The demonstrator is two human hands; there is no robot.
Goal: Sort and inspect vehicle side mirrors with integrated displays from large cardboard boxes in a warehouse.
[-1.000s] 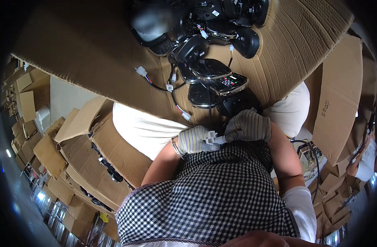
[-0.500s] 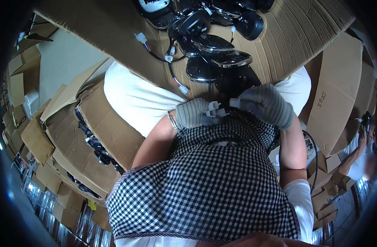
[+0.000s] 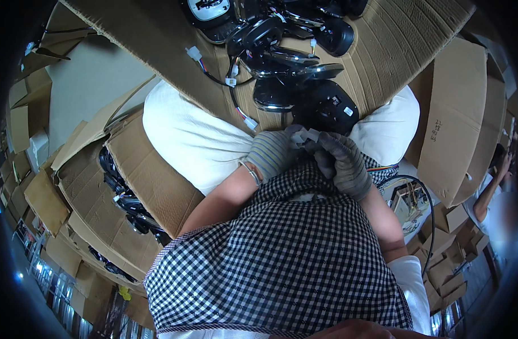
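Observation:
Both my gloved hands meet above my checked apron, close to the edge of the cardboard. My left hand (image 3: 270,153) is closed around white plastic wire connectors (image 3: 298,137). Pinched in the fingers of my right hand (image 3: 344,165) is another white connector (image 3: 313,134), right against those in the left; whether they are joined I cannot tell. Just beyond the hands lies a black mirror housing (image 3: 329,107), with several more black and chrome mirrors (image 3: 273,93) piled behind it. A wire lead with a white plug (image 3: 250,122) hangs over the cardboard to the left.
A large cardboard sheet (image 3: 389,62) carries the mirrors over my knees. Cartons flank me: an open one (image 3: 157,175) with black parts at left, a tall one (image 3: 457,124) at right. A black cable (image 3: 431,226) loops by my right arm. Another person (image 3: 485,195) is far right.
My right hand has moved left and turned inward, bringing its connector to those in my left hand. The left hand has shifted slightly right and away from me. The nearest mirror housing is now less covered.

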